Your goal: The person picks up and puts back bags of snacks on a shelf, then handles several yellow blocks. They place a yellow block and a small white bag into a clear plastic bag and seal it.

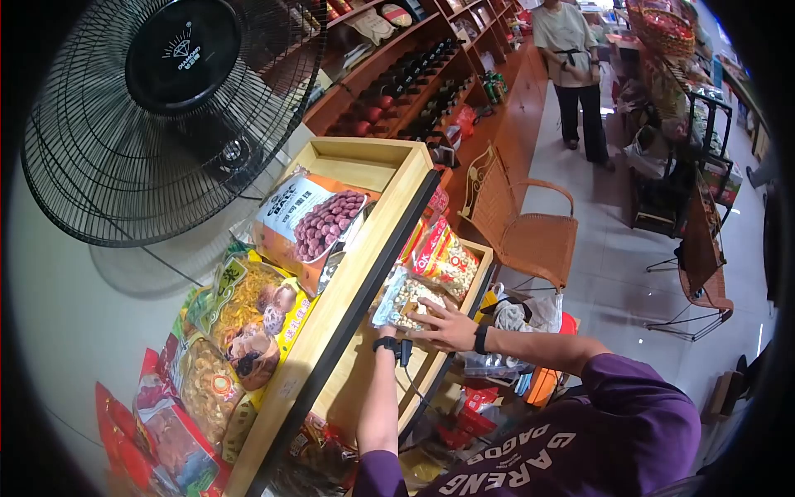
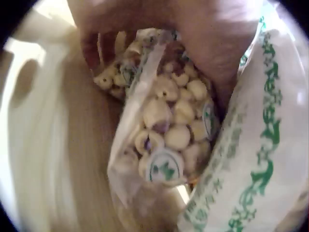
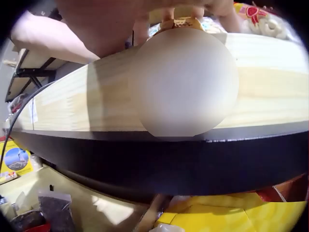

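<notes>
The right hand (image 1: 445, 328) is seen with fingers spread, laid on a clear bag of pale, round pieces (image 1: 406, 298). The left hand (image 2: 159, 14) is found against the bag, partly covering it; whether its fingers are curled cannot be told. The bag is located inside the lower wooden tray (image 1: 478, 290), towards its far end. A red-and-yellow packet (image 1: 447, 258) is noted just beyond it. A cable (image 1: 411, 385) is seen hanging by the left wrist.

Beside the hands, the black-edged upper wooden tray (image 1: 335, 302) is raised as a barrier; an orange-and-white packet (image 1: 306, 219) and a yellow packet of dried food (image 1: 257, 315) are displayed on its other side. The right wrist view is partly obstructed by a blurred pale disc. A black fan (image 1: 182, 58), a wicker chair (image 1: 538, 240) and a standing person (image 1: 571, 50) are recorded farther out.
</notes>
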Motion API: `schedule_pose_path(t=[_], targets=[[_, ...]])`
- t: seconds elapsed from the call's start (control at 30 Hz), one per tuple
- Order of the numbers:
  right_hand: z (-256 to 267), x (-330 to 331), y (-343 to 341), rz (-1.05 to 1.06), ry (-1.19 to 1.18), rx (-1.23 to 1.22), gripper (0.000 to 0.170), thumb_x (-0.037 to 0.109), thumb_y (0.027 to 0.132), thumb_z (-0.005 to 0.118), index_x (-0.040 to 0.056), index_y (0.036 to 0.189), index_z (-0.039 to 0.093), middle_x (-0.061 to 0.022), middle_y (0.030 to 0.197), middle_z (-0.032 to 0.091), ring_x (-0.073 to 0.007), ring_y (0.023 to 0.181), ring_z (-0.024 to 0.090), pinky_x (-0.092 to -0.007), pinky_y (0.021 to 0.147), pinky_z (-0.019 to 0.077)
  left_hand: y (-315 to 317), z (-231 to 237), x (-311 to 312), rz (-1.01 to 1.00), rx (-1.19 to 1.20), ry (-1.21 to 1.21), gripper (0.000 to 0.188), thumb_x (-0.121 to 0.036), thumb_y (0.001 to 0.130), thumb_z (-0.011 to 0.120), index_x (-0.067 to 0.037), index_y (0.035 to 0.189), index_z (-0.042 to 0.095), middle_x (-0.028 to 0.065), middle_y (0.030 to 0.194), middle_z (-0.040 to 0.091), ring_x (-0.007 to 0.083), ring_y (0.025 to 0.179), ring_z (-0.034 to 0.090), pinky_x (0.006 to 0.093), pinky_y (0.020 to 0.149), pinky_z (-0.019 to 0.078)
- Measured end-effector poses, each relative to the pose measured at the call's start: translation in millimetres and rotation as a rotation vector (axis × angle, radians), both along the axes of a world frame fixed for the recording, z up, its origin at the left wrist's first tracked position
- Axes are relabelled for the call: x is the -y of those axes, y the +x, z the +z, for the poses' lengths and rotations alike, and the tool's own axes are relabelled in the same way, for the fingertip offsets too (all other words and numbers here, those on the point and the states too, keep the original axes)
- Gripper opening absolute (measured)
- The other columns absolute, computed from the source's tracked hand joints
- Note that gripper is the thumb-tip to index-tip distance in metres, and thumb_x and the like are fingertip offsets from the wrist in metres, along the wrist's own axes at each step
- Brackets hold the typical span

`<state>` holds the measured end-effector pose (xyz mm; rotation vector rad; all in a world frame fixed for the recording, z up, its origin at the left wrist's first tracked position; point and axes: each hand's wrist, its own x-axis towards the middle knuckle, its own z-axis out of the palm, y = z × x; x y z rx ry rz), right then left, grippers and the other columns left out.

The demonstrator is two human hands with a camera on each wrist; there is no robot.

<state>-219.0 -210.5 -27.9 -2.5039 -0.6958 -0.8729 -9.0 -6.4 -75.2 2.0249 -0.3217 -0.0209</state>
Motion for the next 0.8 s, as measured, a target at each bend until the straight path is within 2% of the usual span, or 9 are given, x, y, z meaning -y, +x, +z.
schedule_pose_path(t=[0.1,0.2,0.27,0.3,0.43,0.53,0.57,0.67,0.8], targets=[[-9,-10,5,-0.024,-0.01,-0.036,0.067,0.029,0.085,0.074,0.035,0.149,0.051,-0.0013,0.169,0.028,-0.0343,0.156,0.022,-0.0716,0.102,0.0376,7,7,-7,-0.095,0.032,0.135,0.056,-0.013,0.092,0.071,-0.004,0.143,0.048,0.0099,0.137,0.06,0.0229,0.121,0.059,0.0368,0.1,0.05],[-12,-11,9,-0.048,-0.035,-0.025,0.061,0.034,0.088,0.071,0.0378,0.146,0.053,0.0024,0.169,0.029,-0.0309,0.155,0.026,-0.066,0.106,0.0363,3,27,-26,-0.267,-0.004,0.328,0.063,-0.012,0.092,0.072,-0.004,0.148,0.044,0.0101,0.141,0.058,0.0236,0.126,0.058,0.0367,0.103,0.0487],[-8,-7,6,-0.044,-0.043,-0.056,0.063,0.034,0.087,0.071,0.0391,0.147,0.051,0.0037,0.169,0.027,-0.0306,0.156,0.025,-0.0664,0.106,0.0366,-6,42,-36,-0.289,-0.037,0.225,0.068,-0.011,0.091,0.072,-0.005,0.151,0.042,0.0102,0.144,0.057,0.0241,0.129,0.057,0.0366,0.105,0.0479],[-7,-6,5,-0.046,-0.051,-0.049,0.064,0.035,0.087,0.071,0.0394,0.148,0.05,0.004,0.17,0.027,-0.0301,0.156,0.025,-0.0667,0.106,0.0364,-18,45,-40,-0.246,-0.051,0.05,0.077,-0.009,0.089,0.074,-0.006,0.155,0.035,0.0096,0.144,0.057,0.0246,0.128,0.057,0.0388,0.102,0.0496],[-9,-7,7,-0.093,-0.064,-0.075,0.068,0.038,0.086,0.071,0.0397,0.149,0.048,0.0047,0.17,0.025,-0.0277,0.157,0.024,-0.0688,0.108,0.034,-80,87,-37,-0.124,-0.267,0.025,0.09,-0.018,0.085,0.083,-0.009,0.156,0.028,0.0101,0.14,0.055,0.0232,0.123,0.059,0.0397,0.092,0.0538],[-18,-9,13,-0.117,-0.07,-0.043,0.07,0.038,0.085,0.072,0.0412,0.151,0.048,0.0039,0.171,0.022,-0.026,0.158,0.019,-0.0732,0.105,0.0345,-119,78,-49,-0.05,-0.222,-0.1,0.081,-0.021,0.089,0.081,-0.011,0.154,0.033,0.0113,0.143,0.05,0.0196,0.113,0.061,0.0345,0.087,0.0531],[-24,-9,16,-0.104,-0.055,-0.009,0.07,0.039,0.085,0.073,0.041,0.151,0.049,0.0035,0.171,0.022,-0.0265,0.158,0.019,-0.0733,0.105,0.0348,-149,99,-41,-0.063,-0.199,-0.116,0.073,-0.018,0.091,0.079,-0.011,0.15,0.038,0.0099,0.137,0.053,0.0168,0.109,0.06,0.0317,0.084,0.0523],[-18,-6,16,-0.07,-0.103,-0.114,0.071,0.04,0.085,0.073,0.0398,0.151,0.048,0.0034,0.172,0.02,-0.0288,0.159,0.015,-0.0738,0.108,0.0342,-214,93,-49,-0.079,-0.161,-0.323,0.06,-0.012,0.093,0.076,-0.01,0.144,0.044,0.0062,0.121,0.063,0.0137,0.103,0.061,0.0273,0.084,0.0513],[-21,-5,-2,-0.064,-0.017,-0.122,0.062,0.033,0.094,0.063,0.0373,0.153,0.047,-0.0004,0.172,0.021,-0.033,0.159,0.015,-0.0737,0.119,0.0175,-330,83,-44,-0.141,-0.297,-0.464,0.047,-0.006,0.098,0.066,-0.007,0.139,0.043,0.0095,0.11,0.067,0.0156,0.098,0.065,0.0303,0.09,0.0521]])
